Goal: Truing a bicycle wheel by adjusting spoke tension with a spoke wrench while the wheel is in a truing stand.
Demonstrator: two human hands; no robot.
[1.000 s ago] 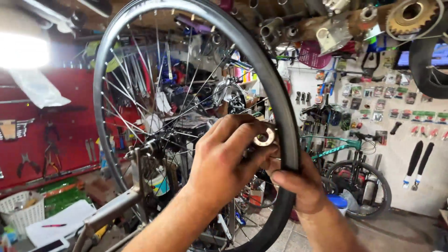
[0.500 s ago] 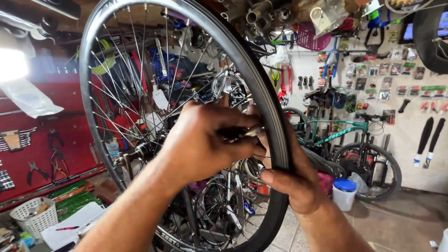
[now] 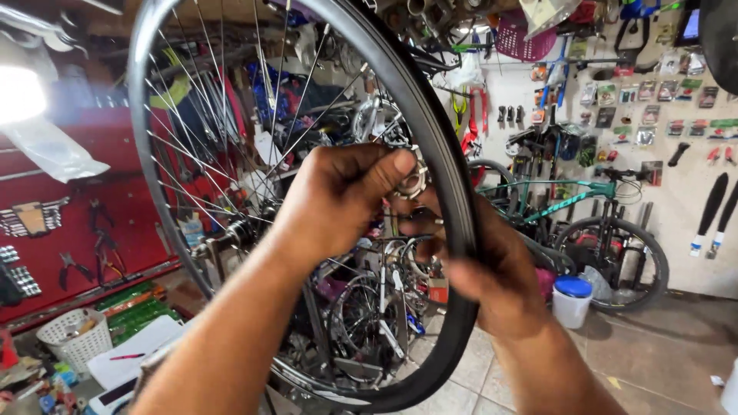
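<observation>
Keep left hand [image 3: 338, 200] pinched firm on the small metal tool [image 3: 413, 179] at the rim [image 3: 150, 100], brace the tyre [image 3: 453, 230] with closed right hand [image 3: 480, 277], turn slowly, watch the spokes [image 3: 231, 138].

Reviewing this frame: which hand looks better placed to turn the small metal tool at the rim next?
Left, probably. The left hand already pinches the small round metal tool between thumb and fingers beside the wheel rim. The right hand is wrapped around the black tyre, apparently steadying the wheel.
</observation>
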